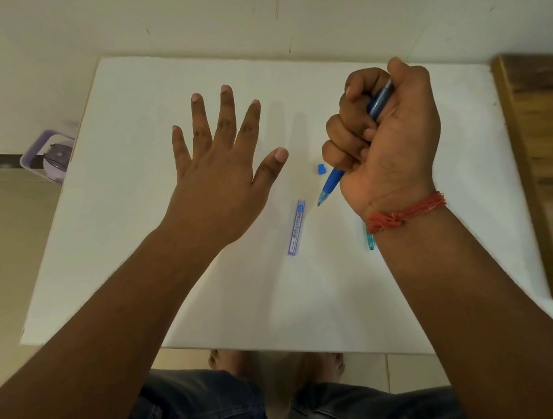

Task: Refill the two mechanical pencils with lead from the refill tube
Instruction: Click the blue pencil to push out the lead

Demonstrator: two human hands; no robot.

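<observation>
The fingers [348, 128] of the right hand [387, 146] were curled into a tight fist around a blue mechanical pencil [332, 181], its tip pointing down toward the person and hanging just above the tabletop [126, 261], its upper end showing between thumb and forefinger. A red thread band [404, 212] circled that wrist. The left hand [221, 166] hovered over the tabletop with all fingers spread wide, back of the hand up, holding nothing.

Between the two hands lay the lead refill tube [297, 228], a slim flat case with blue edges and a printed label, lying lengthwise; whether any lead was inside could not be told. A small blue cap [321, 168] sat on the tabletop just beside the held pencil's grip. The second mechanical pencil [370, 240], teal and translucent, was mostly hidden under the right wrist, only its tip end showing.

The tabletop was a plain white board. Beyond it were pale floor tiles, a wooden surface [549, 135] at the right, and a lilac plastic tub [50, 155] at the left edge. Below the near edge showed the person's jeans [206, 406] and bare feet
</observation>
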